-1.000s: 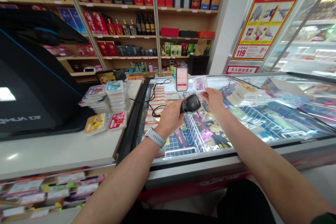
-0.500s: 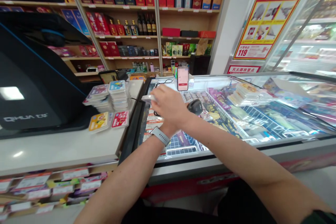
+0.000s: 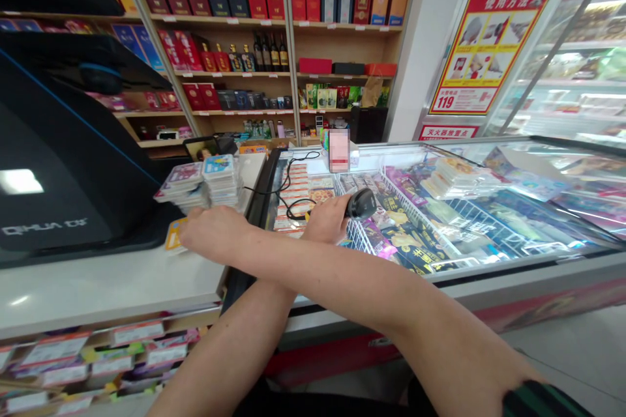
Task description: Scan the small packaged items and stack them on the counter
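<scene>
Scanner (image 3: 362, 204) gripped in left hand (image 3: 327, 217) — right hand (image 3: 215, 233) curled over yellow pack (image 3: 175, 236) — its hold unclear.

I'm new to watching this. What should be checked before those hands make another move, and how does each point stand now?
1. Scanner gripped: ok; the left hand is wrapped around the scanner.
2. Forearms uncrossed: not ok; the right forearm crosses over the left forearm.
3. What the right hand holds: cannot tell; its fingers are hidden beside the yellow pack.
4. Stacks standing: ok; two are up on the counter.
5. Phone upright: ok.
</scene>
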The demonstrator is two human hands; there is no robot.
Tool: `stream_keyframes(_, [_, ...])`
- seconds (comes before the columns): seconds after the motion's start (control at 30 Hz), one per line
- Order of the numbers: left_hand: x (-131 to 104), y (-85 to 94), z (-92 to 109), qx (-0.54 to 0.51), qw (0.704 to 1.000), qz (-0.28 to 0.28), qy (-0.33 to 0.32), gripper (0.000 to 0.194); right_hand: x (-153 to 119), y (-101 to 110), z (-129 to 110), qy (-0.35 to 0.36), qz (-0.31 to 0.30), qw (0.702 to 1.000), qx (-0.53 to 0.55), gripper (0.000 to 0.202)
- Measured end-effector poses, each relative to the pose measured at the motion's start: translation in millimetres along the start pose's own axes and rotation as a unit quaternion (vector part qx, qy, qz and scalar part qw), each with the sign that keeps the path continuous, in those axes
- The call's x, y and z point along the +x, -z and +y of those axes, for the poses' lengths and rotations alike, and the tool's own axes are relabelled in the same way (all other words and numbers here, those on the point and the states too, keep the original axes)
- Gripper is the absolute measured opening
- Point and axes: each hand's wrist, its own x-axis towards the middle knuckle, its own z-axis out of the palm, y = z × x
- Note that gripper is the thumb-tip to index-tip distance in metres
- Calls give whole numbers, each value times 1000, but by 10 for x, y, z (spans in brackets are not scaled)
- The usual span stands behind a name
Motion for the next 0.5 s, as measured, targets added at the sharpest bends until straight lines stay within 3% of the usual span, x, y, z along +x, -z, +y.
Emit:
stream_keyframes(0.3, [-20, -30, -20, -2, 1000, 22, -9, 49, -74, -153, -9, -29, -50, 996, 72, 29])
stream_keyframes(0.5, [-19, -37, -39, 4, 999, 34, -18, 46, -277, 2, -45, -9, 8, 999, 50, 27])
